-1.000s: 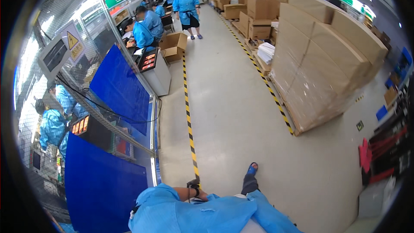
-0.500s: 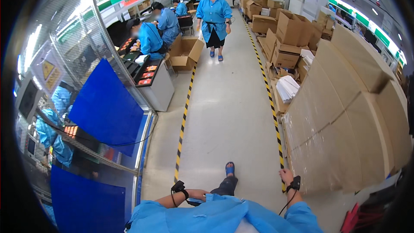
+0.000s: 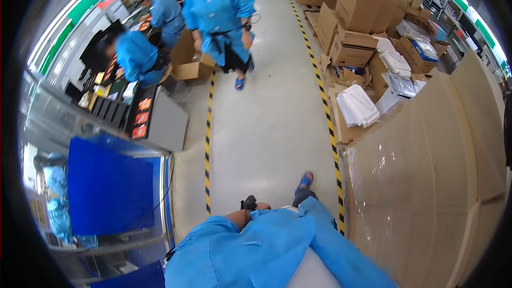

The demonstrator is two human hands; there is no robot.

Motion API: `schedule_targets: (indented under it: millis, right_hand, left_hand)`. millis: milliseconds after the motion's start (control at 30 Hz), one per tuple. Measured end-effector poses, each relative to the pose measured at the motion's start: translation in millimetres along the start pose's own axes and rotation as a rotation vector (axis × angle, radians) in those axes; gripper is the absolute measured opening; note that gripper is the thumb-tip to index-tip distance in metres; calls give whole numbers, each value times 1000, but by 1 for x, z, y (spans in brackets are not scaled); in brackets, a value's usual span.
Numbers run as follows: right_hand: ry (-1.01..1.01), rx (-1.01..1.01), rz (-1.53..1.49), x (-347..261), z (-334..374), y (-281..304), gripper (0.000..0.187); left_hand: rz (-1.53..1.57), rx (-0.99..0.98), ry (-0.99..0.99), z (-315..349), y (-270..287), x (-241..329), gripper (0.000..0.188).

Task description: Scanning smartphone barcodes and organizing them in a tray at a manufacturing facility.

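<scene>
My left hand shows only in part, low in front of my blue jacket, next to the jacket's front edge. A black strap with a small device sits on that wrist. The fingers are mostly hidden, so whether they hold anything does not show. My right hand is out of view; just its blue sleeve reaches toward the lower right. One of my feet, in a blue sandal, is stretched forward on the pale floor.
A co-worker in blue stands close ahead, left of centre. Yellow-black tape edges the walkway. Wrapped tall cardboard and open boxes line the right. Left are a blue panel, a bench and a seated worker.
The walkway scene has come nearer, and the co-worker is much closer and further left. My right hand has left the view. A foot now shows further right and forward.
</scene>
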State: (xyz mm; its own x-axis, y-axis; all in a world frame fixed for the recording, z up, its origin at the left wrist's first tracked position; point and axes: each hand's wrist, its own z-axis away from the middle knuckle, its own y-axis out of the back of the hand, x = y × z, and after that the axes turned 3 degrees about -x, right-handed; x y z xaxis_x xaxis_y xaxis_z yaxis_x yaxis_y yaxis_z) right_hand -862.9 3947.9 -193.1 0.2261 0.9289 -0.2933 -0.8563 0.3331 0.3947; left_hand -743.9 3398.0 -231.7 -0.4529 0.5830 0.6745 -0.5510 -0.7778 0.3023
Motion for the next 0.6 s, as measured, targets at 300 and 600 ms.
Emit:
schedule_targets:
  millis: [300,600]
  right_hand:
    - [127,29,191,-250,-235,266,24]
    - [538,562,527,-742,-483,647,24]
  left_hand:
    - [666,471,300,-92,245,33,41]
    - [363,484,682,-175,403,18,35]
